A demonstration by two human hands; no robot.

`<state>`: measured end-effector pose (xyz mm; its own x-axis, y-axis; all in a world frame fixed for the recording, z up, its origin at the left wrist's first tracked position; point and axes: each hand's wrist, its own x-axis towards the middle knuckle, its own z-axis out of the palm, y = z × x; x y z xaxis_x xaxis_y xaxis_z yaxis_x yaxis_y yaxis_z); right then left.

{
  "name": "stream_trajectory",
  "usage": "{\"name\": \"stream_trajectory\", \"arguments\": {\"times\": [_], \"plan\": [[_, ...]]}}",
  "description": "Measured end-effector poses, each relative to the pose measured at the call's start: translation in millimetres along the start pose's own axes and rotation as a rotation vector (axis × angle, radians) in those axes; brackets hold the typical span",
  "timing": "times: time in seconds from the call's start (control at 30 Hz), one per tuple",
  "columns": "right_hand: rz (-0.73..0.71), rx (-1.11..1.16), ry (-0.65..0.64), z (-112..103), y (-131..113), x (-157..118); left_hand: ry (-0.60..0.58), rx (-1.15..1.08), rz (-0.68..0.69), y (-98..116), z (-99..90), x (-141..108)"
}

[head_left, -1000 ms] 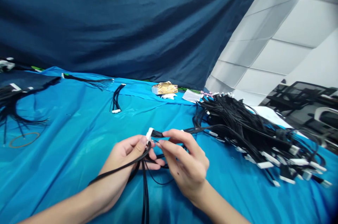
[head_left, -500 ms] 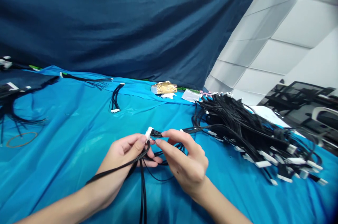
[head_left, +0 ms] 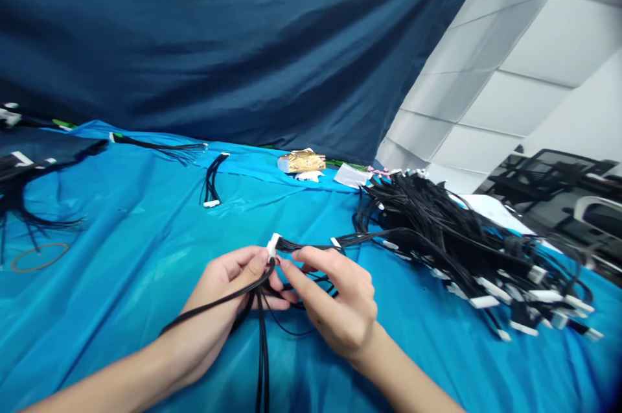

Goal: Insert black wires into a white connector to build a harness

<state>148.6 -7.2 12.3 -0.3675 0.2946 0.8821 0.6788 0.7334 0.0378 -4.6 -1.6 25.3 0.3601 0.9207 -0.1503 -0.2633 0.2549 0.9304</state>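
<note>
My left hand (head_left: 230,290) pinches a white plug connector (head_left: 273,246) between thumb and fingers. Black wires (head_left: 263,348) hang below the connector, and a thicker bundle loops over my left wrist. From its right side a row of black wires (head_left: 301,246) runs off towards the right. My right hand (head_left: 340,296) is closed, its fingertips at the connector's lower right edge on a thin black wire, whose tip is mostly hidden by the fingers.
A large heap of black cable harnesses (head_left: 427,225) with white connectors lies on the right. More harnesses (head_left: 19,186) lie at the far left near a tan rubber band (head_left: 41,257). At the back are a short harness (head_left: 212,183) and a gold packet (head_left: 304,161) on the blue sheet (head_left: 146,238).
My right hand has shifted slightly left and down, bringing its fingertips closer to the connector. The row of wires behind it shows more. My left hand and the connector stay nearly in place.
</note>
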Motion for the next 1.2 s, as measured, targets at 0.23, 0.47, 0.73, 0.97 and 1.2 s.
{"name": "stream_trajectory", "arguments": {"times": [0.23, 0.47, 0.73, 0.97, 1.2], "plan": [[-0.023, 0.018, -0.008, 0.0, 0.4, 0.6, -0.009, -0.01, 0.009, 0.1, -0.1, -1.0], [0.011, 0.099, -0.009, 0.0, 0.0, 3.6, -0.018, -0.043, 0.036, 0.7, -1.2, -1.7], [0.072, 0.2, 0.017, 2.1, 0.0, -0.5, -0.063, -0.03, 0.067, 4.9, -1.4, -1.9], [0.144, 0.209, 0.034, -0.2, -3.9, 2.9, -0.06, -0.029, 0.071, 5.2, -2.2, -0.8], [0.103, 0.048, 0.116, -2.6, -6.0, 0.0, -0.02, -0.055, 0.052, 2.4, -2.4, -0.4]]}}
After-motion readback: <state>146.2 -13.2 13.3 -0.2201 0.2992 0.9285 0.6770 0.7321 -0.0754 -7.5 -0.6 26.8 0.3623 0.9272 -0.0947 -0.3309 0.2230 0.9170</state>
